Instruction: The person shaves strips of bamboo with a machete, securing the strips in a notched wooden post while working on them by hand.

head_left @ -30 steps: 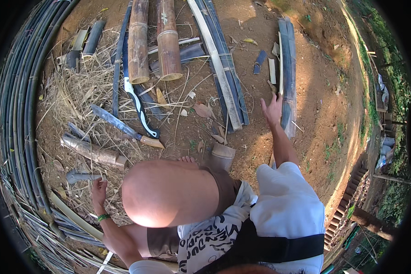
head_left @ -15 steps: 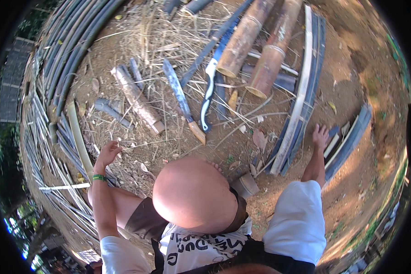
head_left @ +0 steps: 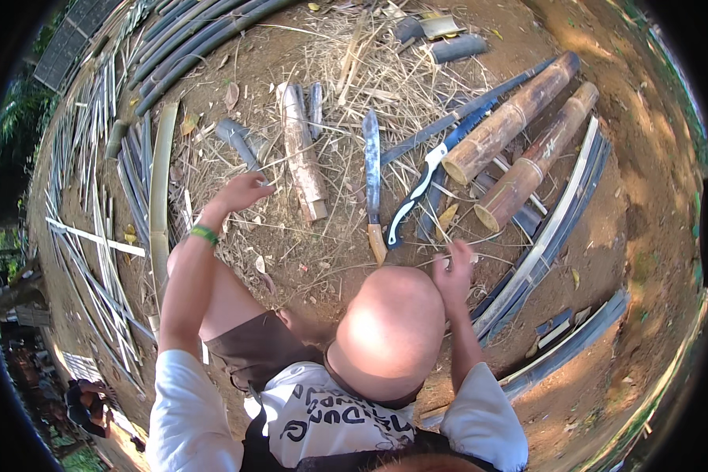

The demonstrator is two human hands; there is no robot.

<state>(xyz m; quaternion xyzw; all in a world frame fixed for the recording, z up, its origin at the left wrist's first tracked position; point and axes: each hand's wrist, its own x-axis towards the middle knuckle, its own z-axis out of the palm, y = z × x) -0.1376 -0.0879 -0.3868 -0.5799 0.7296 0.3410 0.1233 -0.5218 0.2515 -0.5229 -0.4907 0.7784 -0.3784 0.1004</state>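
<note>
My left hand [head_left: 244, 192] hangs over the litter-strewn ground, fingers loosely bent and apart, with no clear object in it. Close by lies a short pale wooden block [head_left: 301, 157], and above the hand a split dark bamboo piece [head_left: 236, 140]. My right hand [head_left: 454, 271] is beside my raised knee, fingers slightly curled and apart, holding nothing I can see. Between the hands, a machete [head_left: 373, 165] with a wooden handle lies on the ground. Right of it rests a handsaw [head_left: 425, 185] with a white and black handle, its blade partly under bamboo.
Two thick brown bamboo sections [head_left: 519, 118] lie at right of the saw. Long split bamboo strips [head_left: 539, 252] and shorter ones [head_left: 578, 342] curve along the right. At left are thin strips [head_left: 94, 220], a flat slat [head_left: 162, 181] and dark poles [head_left: 197, 47].
The view has turned, shifting the ground items. My right hand has come in from beside the far-right strips to near my knee. My left hand has moved closer to the wooden block.
</note>
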